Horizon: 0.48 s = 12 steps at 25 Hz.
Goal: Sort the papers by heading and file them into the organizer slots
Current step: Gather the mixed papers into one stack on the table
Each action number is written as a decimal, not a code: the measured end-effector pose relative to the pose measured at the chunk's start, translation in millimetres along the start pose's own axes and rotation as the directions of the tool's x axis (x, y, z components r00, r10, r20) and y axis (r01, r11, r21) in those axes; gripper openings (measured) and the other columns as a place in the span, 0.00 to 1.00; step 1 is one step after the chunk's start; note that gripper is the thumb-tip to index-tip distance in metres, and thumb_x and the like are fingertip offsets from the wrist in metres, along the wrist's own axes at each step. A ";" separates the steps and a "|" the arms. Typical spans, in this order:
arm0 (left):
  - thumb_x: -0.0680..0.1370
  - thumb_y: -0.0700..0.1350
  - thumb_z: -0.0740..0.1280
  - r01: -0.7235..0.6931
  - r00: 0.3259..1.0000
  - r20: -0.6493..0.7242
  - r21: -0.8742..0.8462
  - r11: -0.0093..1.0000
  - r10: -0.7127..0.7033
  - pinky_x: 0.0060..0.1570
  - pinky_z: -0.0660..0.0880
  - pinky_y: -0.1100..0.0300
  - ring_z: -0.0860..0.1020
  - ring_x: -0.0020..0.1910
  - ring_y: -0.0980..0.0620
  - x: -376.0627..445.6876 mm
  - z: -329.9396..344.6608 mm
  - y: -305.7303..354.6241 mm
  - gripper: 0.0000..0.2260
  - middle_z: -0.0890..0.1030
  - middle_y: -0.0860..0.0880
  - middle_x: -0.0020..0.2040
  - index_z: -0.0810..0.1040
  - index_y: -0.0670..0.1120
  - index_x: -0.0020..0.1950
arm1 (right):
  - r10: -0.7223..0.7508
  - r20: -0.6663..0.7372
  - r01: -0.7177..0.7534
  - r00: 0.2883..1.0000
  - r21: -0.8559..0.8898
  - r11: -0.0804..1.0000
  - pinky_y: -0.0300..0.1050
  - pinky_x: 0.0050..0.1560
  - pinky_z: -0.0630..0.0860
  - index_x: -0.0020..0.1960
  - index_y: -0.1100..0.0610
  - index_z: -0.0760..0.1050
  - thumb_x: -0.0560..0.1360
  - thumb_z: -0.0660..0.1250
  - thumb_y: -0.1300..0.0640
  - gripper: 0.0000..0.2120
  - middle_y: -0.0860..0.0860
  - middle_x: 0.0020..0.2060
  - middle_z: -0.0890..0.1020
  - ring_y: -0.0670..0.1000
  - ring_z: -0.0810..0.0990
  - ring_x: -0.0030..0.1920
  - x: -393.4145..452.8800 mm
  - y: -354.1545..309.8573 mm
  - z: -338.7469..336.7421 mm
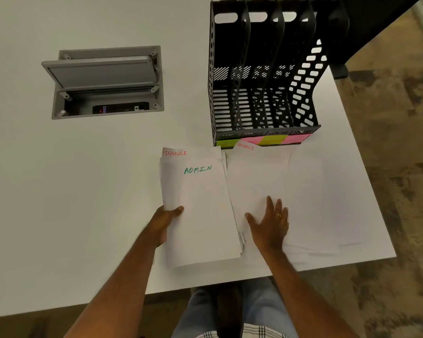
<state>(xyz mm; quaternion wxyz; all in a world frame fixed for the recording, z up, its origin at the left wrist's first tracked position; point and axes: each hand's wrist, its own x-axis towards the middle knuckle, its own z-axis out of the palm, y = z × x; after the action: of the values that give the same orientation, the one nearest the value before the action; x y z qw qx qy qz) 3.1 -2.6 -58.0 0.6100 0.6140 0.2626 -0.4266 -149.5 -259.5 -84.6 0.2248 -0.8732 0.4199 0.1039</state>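
My left hand [165,222] grips the left edge of a stack of white papers [200,211]. Its top sheet reads ADMIN in green, and a sheet headed FINANCE in red sticks out behind it. My right hand [270,222] lies flat with fingers spread on a second spread of papers [259,176], where another FINANCE heading peeks out at the top. The black organizer [264,135] with several upright slots stands just beyond the papers. Green, pink and yellow sticky labels [264,140] line its front lip; their writing is unreadable.
An open grey cable box [108,81] is sunk into the white table [83,191] at the left. The table's right edge runs past the papers, with patterned carpet [401,167] beyond. My knees show below the near edge.
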 end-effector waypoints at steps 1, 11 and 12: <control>0.79 0.39 0.70 0.002 1.000 0.023 -0.023 1.000 -0.001 0.36 0.82 0.55 0.86 0.41 0.48 -1.2 -3.7 0.0 0.08 0.88 0.48 0.43 0.79 0.43 0.57 | -0.011 0.062 0.016 0.998 -0.082 0.997 0.67 0.73 0.54 0.80 0.49 0.50 0.75 0.63 0.35 0.41 0.56 0.80 0.50 0.63 0.48 0.79 5.9 10.9 1.4; 0.68 0.41 0.79 0.063 0.970 0.244 -0.326 0.943 0.020 0.40 0.83 0.49 0.86 0.44 0.44 -12.3 -12.7 14.2 0.17 0.85 0.40 0.51 0.84 0.41 0.55 | -0.119 0.135 0.140 0.984 -0.159 0.977 0.70 0.73 0.51 0.80 0.45 0.48 0.73 0.63 0.32 0.43 0.55 0.80 0.47 0.63 0.43 0.79 14.1 27.3 1.3; 0.60 0.42 0.84 0.069 0.961 0.274 -0.327 0.943 0.024 0.39 0.83 0.49 0.86 0.43 0.44 -11.9 -5.4 15.9 0.25 0.85 0.39 0.50 0.84 0.40 0.55 | -0.132 0.130 0.154 0.983 -0.176 0.972 0.69 0.73 0.53 0.80 0.44 0.49 0.73 0.63 0.31 0.43 0.55 0.80 0.48 0.62 0.45 0.79 12.5 25.3 2.0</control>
<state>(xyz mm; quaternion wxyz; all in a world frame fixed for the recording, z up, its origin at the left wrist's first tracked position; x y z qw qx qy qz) 11.7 3.0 -40.1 0.7305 0.4338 0.2509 -0.4640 -161.4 -281.0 -98.7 0.1739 -0.9106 0.3304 0.1772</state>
